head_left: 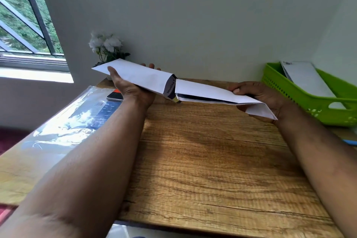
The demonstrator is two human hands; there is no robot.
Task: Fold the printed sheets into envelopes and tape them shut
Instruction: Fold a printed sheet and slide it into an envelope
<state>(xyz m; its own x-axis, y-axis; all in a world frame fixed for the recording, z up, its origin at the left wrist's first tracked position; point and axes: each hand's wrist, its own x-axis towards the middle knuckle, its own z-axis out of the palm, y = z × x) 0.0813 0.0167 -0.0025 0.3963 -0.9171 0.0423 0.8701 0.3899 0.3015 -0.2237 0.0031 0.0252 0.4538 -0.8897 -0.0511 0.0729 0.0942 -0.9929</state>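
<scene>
Forearms reach in from six o'clock to a folded sheet (152,81) held in the air over the wooden table (212,160), left hand (133,91) cupped under its ten o'clock end with the thumb on top, right hand (260,96) pinching the two o'clock end. To finish well, I judge the loose inner flap near the printed overlap should be tucked flat and the edges squared before taping. A green basket (309,102) holding a white envelope sits at three o'clock, white flowers (106,44) at eleven, a window (25,25) at ten.

Both arms reach forward, the left hand (133,89) and right hand (260,96) raised, fingers curled in a grip.
</scene>
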